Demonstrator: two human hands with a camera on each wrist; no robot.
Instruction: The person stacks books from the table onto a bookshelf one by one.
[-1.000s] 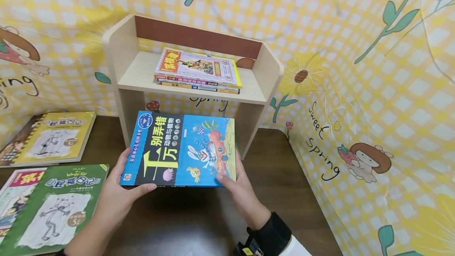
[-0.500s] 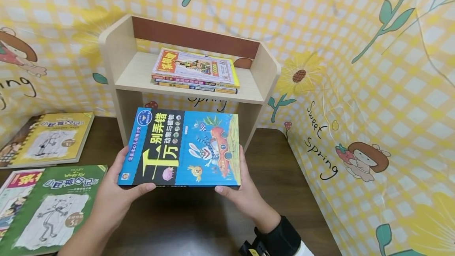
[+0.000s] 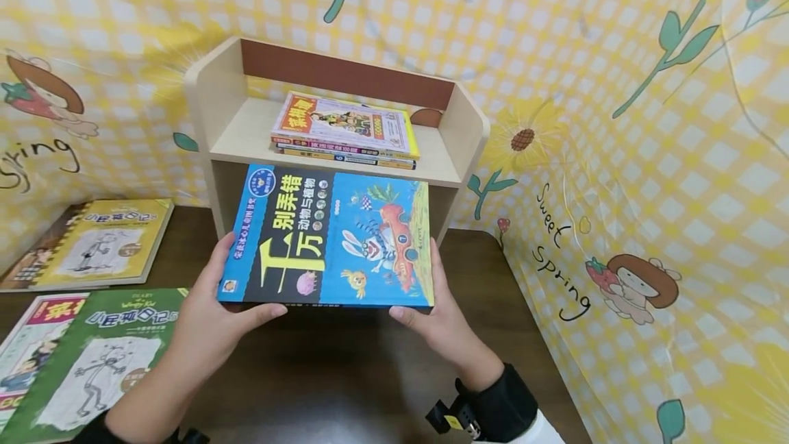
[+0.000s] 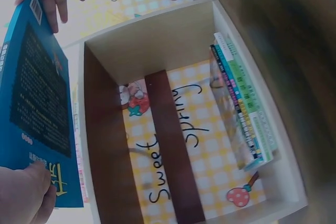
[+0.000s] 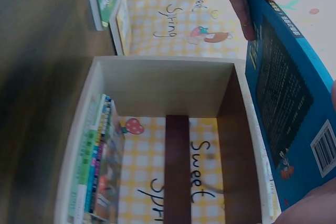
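Gripping one blue book [image 3: 345,225] by its left and right edges, our left hand [image 3: 216,314] and right hand [image 3: 445,321] hold it tilted above the table [image 3: 487,293], in front of the bookshelf [image 3: 345,75], thumbs at its near edge. Whether it touches the upper board [image 3: 246,130], we cannot tell. Along the table's left side we count four books in two pairs: nearer, a green book [image 3: 117,368] with a red-and-white book [image 3: 31,358]; toward the far left corner, a yellow book [image 3: 107,245] with a brown book [image 3: 31,259]. On our right, tabletop runs from the bookshelf's foot to the rounded far right corner. Inside, on the lower board [image 4: 286,174], lies one lower stack [image 4: 244,106], too blurred for us to count. The upper board carries an upper stack [image 3: 345,127] of at least three books, with bare board between it and each side panel [image 3: 471,127]. Behind hangs checked cloth [image 3: 653,156].
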